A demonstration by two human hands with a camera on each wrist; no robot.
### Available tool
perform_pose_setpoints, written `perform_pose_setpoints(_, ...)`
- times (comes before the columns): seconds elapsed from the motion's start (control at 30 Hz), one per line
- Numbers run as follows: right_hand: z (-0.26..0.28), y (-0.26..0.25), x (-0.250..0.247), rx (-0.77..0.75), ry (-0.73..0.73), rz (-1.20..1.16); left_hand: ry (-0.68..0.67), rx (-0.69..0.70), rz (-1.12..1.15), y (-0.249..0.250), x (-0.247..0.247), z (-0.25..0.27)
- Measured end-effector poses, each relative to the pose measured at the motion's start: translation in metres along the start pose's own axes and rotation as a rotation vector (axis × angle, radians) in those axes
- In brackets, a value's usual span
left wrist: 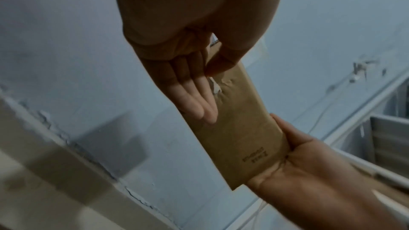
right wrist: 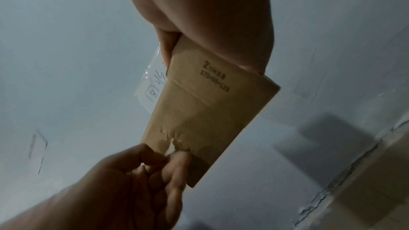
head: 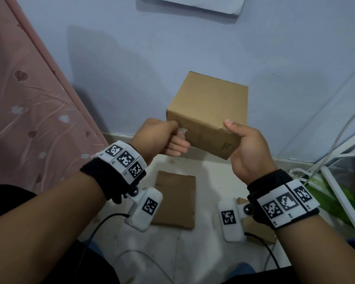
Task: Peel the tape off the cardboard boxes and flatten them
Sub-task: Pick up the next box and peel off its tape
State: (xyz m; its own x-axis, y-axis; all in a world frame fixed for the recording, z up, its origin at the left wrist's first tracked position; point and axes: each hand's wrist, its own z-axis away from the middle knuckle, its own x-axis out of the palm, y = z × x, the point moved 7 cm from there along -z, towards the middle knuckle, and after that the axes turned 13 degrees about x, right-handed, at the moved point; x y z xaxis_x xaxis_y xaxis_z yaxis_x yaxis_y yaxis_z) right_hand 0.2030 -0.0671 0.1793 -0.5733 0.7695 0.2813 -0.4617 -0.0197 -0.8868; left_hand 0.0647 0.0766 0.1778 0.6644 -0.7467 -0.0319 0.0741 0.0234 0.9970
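Left-hand fingers (head: 177,145) pinching clear tape (head: 182,132), right hand (head: 247,148) gripping cardboard box (head: 209,111) printed "Z", smaller print blurred

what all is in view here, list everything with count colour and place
cardboard box: 1, brown, held up before the wall
clear tape: 1 strip, at the box's left edge
flattened cardboard: at least 2 pieces, brown, on the floor
curtain: 1, pink, far left
wall: pale blue, behind
white rack: 1, far right
wrist cameras: 2, white, under the wrists
hands: left hand pinches the tape; right hand grips the box's right corner
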Motion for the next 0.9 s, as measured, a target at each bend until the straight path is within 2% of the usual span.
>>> perform_pose_setpoints(0.3,-0.002,-0.005,-0.019,0.149,0.066,-0.162,-0.126,0.255,-0.093,0.01,0.015,0.003)
perform_pose_setpoints(0.37,-0.002,-0.006,-0.021,0.168,0.077,-0.179,-0.134,0.277,-0.092,0.011,0.017,0.004)
perform_pose_setpoints(0.53,-0.003,-0.009,-0.021,0.139,0.089,-0.137,-0.143,0.243,-0.048,0.01,0.019,0.005)
perform_pose_setpoints(0.67,-0.003,-0.008,-0.021,0.099,0.104,-0.065,-0.113,0.045,-0.02,0.0,0.022,0.001)
perform_pose_setpoints(0.8,-0.004,-0.003,-0.017,0.085,0.099,-0.044,-0.037,0.116,-0.049,-0.005,0.009,-0.001)
perform_pose_setpoints(0.9,-0.004,-0.002,-0.016,0.072,0.091,-0.068,-0.054,0.133,-0.016,-0.005,0.011,-0.003)
